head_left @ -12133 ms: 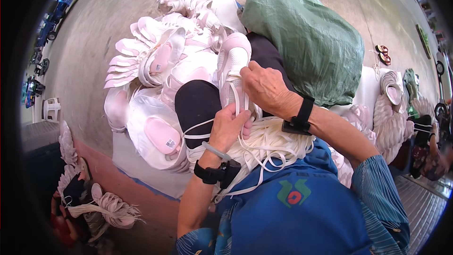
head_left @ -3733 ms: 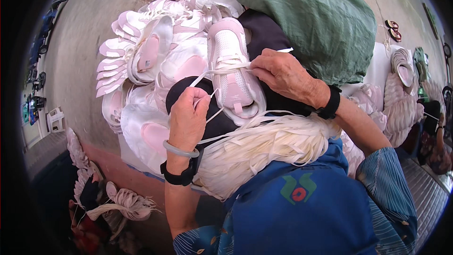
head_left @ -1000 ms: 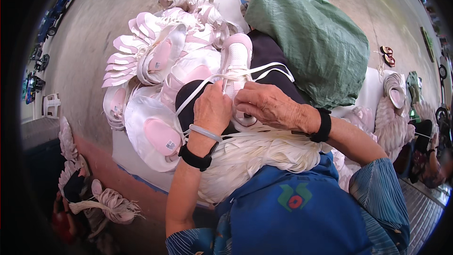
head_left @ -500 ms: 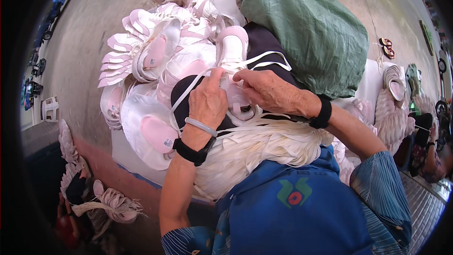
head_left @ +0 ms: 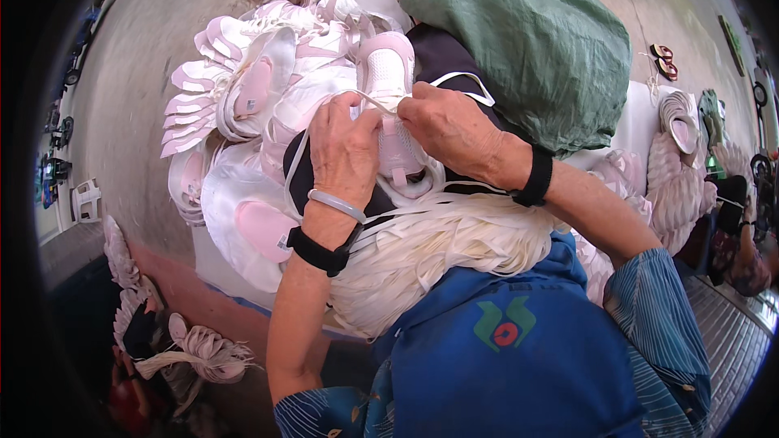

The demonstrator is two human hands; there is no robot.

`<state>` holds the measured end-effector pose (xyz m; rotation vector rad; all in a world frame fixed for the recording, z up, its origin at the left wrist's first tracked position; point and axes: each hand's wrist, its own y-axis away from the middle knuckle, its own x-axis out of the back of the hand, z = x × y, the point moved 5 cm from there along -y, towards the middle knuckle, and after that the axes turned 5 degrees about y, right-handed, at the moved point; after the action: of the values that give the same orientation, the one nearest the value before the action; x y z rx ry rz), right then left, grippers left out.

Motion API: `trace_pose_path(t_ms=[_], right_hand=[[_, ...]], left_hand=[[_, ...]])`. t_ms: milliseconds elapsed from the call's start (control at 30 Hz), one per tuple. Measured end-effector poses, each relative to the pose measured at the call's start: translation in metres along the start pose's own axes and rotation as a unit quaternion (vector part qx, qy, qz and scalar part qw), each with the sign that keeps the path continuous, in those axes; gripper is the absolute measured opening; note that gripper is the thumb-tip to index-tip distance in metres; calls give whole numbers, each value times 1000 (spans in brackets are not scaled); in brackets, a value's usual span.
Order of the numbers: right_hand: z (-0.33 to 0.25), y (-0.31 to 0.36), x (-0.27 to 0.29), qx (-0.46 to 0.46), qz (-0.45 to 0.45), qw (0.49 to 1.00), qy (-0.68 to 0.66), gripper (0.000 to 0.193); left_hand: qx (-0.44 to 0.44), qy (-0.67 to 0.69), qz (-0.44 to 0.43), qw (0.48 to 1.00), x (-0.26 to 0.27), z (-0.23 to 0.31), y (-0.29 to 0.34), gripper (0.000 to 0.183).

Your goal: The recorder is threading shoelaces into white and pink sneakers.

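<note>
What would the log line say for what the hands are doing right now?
left hand: pinching white lace | right hand: pinching same lace | pink-and-white shoe upper: under both hands | lace bundle: on lap

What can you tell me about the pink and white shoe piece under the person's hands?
The shoe upper is pale pink with white trim, soft and padded-looking. It lies lengthwise on a dark cloth, toe end away from the person. The left hand and right hand rest on its middle, pinching a flat white lace across it.
</note>
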<state>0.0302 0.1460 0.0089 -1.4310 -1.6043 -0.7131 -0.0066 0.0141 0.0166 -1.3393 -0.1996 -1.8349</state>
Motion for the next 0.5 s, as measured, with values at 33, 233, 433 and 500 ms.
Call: trace_pose_path(t_ms=[33,233,433,500], right_hand=[[-4,-1,3,-1,0,1000,-2,8],[-20,-7,6,-5,-66,993,100,11],[-23,-15,3,-13,-114,986,123,10],[-16,-16,2,-27,-108,989,93,11]], left_hand=[[0,0,-2,1000,1,1,0,16],[-14,146,-7,989,16,24,10,17],[216,237,-172,931,-6,5,44,8],[254,237,-174,922,-7,-5,37,10]])
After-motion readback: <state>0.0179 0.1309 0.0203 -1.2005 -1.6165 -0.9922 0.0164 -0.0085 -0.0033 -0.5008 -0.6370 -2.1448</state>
